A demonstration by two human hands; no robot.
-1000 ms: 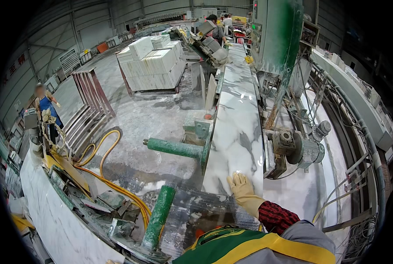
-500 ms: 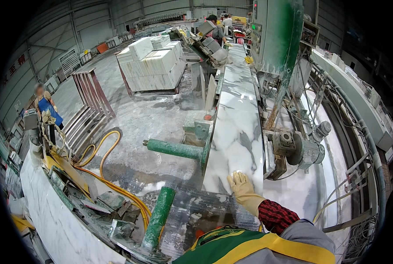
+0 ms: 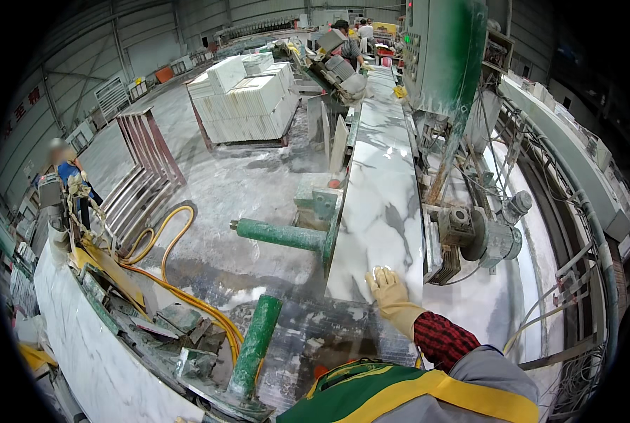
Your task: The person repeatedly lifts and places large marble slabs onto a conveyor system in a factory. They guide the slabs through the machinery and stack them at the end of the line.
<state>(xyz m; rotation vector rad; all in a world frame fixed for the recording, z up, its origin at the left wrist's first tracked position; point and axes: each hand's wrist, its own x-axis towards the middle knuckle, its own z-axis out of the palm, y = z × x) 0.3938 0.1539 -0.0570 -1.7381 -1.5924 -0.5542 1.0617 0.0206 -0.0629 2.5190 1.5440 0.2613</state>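
One gloved right hand (image 3: 387, 290) is lying flat and open on the wet marble slab (image 3: 380, 204); keep your pressure even, left hand unseen.

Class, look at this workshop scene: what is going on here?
A person in a yellow glove rests the right hand flat on the near end of a long white marble slab lying on a machine bed. A motor sits to its right. The left hand is out of view. Another person stands far left.

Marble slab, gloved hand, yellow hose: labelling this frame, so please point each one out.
marble slab (image 3: 382, 190), head view, middle of its wet top.
right hand (image 3: 389, 290), head view, back of the glove.
yellow hose (image 3: 165, 236), head view, its loop.
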